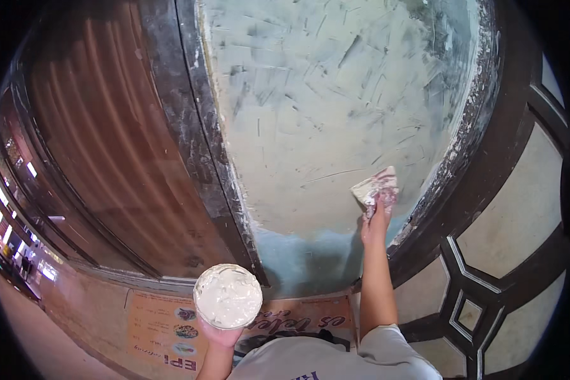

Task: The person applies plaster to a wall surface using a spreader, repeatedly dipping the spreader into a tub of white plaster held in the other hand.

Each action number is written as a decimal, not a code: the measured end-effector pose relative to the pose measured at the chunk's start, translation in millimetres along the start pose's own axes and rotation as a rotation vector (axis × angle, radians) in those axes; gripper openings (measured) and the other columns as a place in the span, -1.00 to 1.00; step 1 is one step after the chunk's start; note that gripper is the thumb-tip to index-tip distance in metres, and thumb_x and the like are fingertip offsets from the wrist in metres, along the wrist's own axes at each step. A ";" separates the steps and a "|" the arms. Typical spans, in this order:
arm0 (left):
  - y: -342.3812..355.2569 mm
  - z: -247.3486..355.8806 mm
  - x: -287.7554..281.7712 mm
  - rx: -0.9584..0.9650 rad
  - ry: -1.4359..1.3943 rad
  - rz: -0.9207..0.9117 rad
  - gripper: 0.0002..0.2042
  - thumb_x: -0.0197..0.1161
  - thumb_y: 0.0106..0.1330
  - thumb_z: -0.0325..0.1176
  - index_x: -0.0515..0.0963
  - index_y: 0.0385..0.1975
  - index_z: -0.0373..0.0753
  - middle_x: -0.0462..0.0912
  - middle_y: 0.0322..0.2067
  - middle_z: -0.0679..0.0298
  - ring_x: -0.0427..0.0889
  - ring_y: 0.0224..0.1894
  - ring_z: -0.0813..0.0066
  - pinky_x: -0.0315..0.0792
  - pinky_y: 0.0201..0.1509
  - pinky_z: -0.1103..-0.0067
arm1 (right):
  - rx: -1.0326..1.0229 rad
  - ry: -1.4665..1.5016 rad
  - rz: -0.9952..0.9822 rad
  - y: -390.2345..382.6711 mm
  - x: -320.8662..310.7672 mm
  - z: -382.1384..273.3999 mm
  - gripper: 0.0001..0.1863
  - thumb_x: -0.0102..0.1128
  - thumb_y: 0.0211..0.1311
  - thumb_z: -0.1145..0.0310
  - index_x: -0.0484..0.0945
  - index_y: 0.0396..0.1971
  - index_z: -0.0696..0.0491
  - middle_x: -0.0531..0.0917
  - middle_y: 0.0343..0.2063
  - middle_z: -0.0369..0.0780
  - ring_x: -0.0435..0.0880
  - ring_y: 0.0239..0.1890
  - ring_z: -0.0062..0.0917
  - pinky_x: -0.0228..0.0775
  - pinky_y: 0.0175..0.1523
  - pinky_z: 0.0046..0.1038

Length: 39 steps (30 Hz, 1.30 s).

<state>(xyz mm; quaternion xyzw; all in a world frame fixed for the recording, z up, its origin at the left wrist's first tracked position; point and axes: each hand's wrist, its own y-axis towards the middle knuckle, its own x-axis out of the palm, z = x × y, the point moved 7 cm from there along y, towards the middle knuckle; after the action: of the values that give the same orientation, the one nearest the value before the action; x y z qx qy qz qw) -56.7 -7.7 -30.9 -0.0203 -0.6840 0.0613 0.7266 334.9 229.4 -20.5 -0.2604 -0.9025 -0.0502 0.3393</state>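
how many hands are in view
2: the left hand is under the tub of white paste; the right hand holds a scraper at the wall.

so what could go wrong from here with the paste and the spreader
The round tub of white paste, held from below by the left hand, could tip and spill, perhaps onto the orange printed sheet on the floor. The flat, paste-smeared spreader might slip in the right hand, whose fingers look coated too.
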 end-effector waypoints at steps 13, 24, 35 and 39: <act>23.4 -78.7 31.5 -0.002 0.168 -0.071 -0.38 -0.19 0.45 0.10 0.27 0.38 -0.14 0.24 0.41 0.09 0.22 0.42 0.01 0.06 0.48 0.04 | -0.189 0.105 -0.149 11.5 -31.0 -63.4 -0.60 0.05 0.47 0.33 0.33 0.24 -0.01 0.57 -0.04 -0.37 0.58 -0.10 -0.67 0.41 -0.28 -0.62; 42.2 -143.2 58.3 0.164 0.651 -0.297 -0.42 -0.18 0.47 0.03 0.24 0.38 -0.16 0.26 0.39 0.08 0.27 0.40 0.04 0.13 0.46 0.05 | 0.045 -0.310 -0.731 -43.1 14.6 -78.6 -0.69 0.25 0.25 0.38 0.53 -0.05 0.16 0.60 -0.36 -0.40 0.40 -0.48 -0.83 0.22 -0.43 -0.70; 66.8 -218.4 78.2 -0.098 0.014 -0.224 -0.35 -0.17 0.43 0.13 0.25 0.40 -0.13 0.26 0.39 0.06 0.25 0.40 -0.03 0.10 0.46 0.03 | 0.150 -0.730 -1.163 -26.1 48.6 -112.0 -0.60 0.14 0.22 0.49 0.49 0.06 0.27 0.66 -0.13 -0.22 0.59 -0.09 -0.61 0.41 0.07 -0.53; 66.5 -224.0 74.6 -0.081 0.034 -0.193 -0.33 -0.15 0.41 0.17 0.24 0.40 -0.12 0.26 0.40 0.07 0.27 0.39 -0.02 0.11 0.45 0.02 | 0.218 -0.658 -1.184 -17.2 54.8 -112.6 -0.60 0.12 0.19 0.52 0.50 0.06 0.26 0.67 -0.10 -0.19 0.60 -0.06 -0.58 0.42 0.10 -0.50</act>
<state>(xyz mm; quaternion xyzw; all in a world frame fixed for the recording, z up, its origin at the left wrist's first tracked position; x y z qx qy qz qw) 166.7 79.2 21.3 0.0150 -0.6724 -0.0370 0.7391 357.6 208.4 102.1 0.3110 -0.9488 -0.0543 -0.0130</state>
